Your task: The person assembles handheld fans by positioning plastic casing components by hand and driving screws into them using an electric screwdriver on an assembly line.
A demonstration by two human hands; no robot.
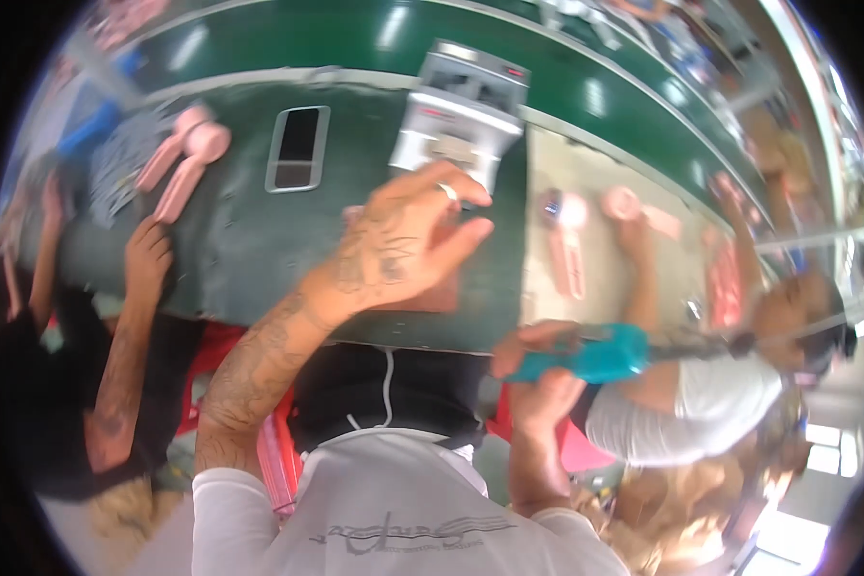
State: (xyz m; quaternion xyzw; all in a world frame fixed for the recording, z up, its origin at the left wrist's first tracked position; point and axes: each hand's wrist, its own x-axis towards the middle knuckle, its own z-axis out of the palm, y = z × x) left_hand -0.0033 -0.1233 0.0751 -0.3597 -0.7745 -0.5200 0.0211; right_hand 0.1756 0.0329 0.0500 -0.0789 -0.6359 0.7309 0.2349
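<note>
My left hand reaches over the dark green work mat, its thumb and fingers apart and nothing visible between them. A pink-brown flat piece lies under it, mostly hidden by the hand. Just beyond the fingertips stands a small grey and white box-shaped device, perhaps a screw feeder, with a white front tray. My right hand is wrapped round a teal electric screwdriver, held near the table's front edge. Its dark shaft points to the right and is blurred.
A white-edged phone lies on the mat. Pink handheld-fan-like parts lie at the left, near a co-worker's hand. At right, another co-worker's hand holds a pink part above a beige mat. A green conveyor runs behind.
</note>
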